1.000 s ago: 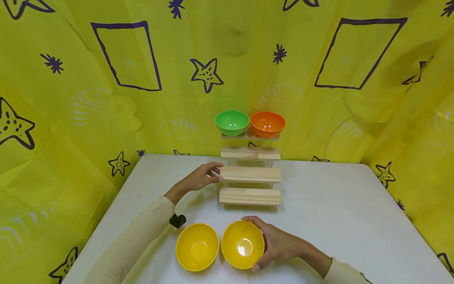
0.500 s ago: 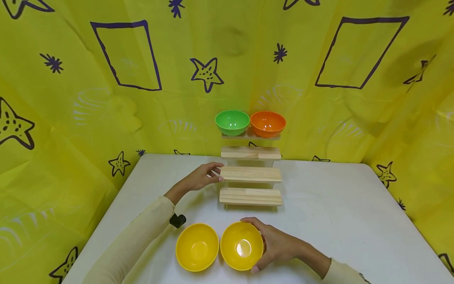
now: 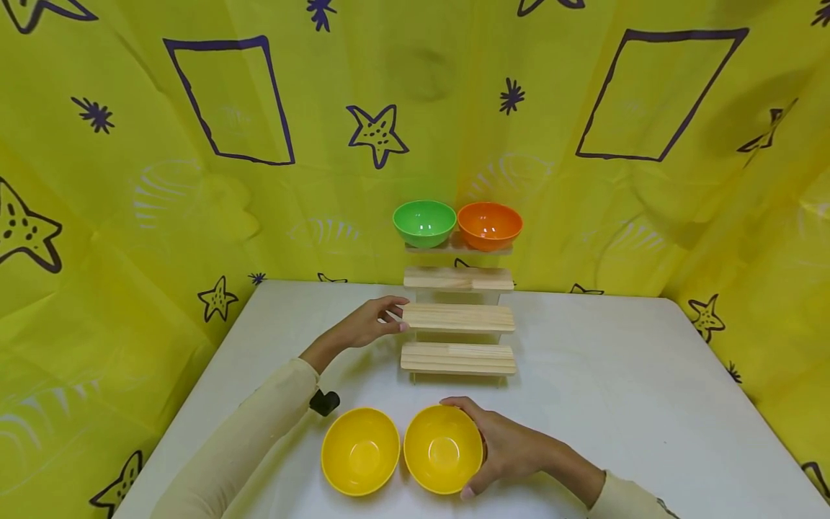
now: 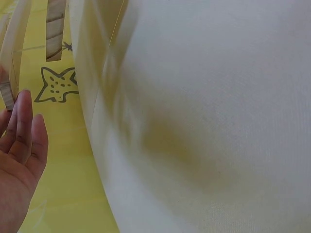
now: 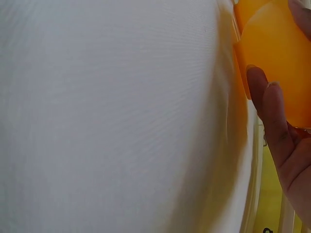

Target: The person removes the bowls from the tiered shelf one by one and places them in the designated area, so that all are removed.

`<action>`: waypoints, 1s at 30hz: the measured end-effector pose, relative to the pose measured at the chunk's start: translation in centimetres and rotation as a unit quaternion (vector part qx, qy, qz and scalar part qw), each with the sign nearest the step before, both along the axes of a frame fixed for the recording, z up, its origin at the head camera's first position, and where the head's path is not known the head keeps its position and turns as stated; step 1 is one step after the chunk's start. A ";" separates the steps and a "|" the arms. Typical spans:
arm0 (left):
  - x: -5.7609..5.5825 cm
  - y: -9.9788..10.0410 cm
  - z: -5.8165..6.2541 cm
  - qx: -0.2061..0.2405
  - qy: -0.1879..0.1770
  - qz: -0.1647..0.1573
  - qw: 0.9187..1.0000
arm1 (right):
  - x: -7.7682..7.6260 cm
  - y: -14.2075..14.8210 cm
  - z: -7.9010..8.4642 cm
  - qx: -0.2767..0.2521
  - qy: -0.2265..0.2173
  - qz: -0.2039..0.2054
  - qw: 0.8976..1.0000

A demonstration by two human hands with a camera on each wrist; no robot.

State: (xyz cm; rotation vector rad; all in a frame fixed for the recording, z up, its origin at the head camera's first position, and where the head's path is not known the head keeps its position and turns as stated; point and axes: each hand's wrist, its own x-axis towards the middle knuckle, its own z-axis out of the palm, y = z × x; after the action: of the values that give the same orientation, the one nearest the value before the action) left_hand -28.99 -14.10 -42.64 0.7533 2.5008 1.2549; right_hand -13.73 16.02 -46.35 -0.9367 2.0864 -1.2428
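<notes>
In the head view, my left hand (image 3: 372,322) holds the left end of one plank of a stepped wooden display stand (image 3: 458,317), its thumb low and its fingers above. The left wrist view catches the fingers (image 4: 24,126) at that plank's end. My right hand (image 3: 512,447) grips the right rim and side of a yellow bowl (image 3: 444,450) near the front of the table. A second yellow bowl (image 3: 360,453) sits just left of it. In the right wrist view, the fingers (image 5: 274,109) lie against the gripped bowl's outer wall (image 5: 279,63).
A green bowl (image 3: 424,223) and an orange bowl (image 3: 489,225) stand side by side on the stand's top step. Beside the left wrist is a small black object (image 3: 325,403). A yellow patterned curtain (image 3: 324,202) encloses the white table (image 3: 616,375) at the back and sides.
The right yellow bowl has shifted very slightly in my right hand. The left hand and the stand stay where they were.
</notes>
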 end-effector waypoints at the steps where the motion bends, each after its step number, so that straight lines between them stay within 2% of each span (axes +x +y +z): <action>1: 0.0 0.0 0.0 0.000 0.000 0.000 1.000 | 0.0 0.0 0.0 0.002 0.001 0.000 1.000; 13: 0.1 0.0 0.2 -0.002 0.000 0.002 1.000 | 0.0 0.2 -0.1 0.007 -0.020 -0.006 1.000; 21: 0.3 0.1 0.5 -0.004 0.004 0.001 1.000 | 0.2 0.4 -0.5 0.012 -0.019 -0.020 1.000; 30: 0.2 0.1 0.3 -0.006 -0.003 0.005 1.000 | 0.5 0.5 -0.6 0.020 -0.028 -0.025 0.999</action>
State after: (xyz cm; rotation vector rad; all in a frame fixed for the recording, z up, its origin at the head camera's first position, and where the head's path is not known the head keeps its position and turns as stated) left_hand -28.76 -14.00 -42.37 0.7341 2.5080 1.2424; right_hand -13.27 16.52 -46.96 -0.8272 2.0938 -1.2346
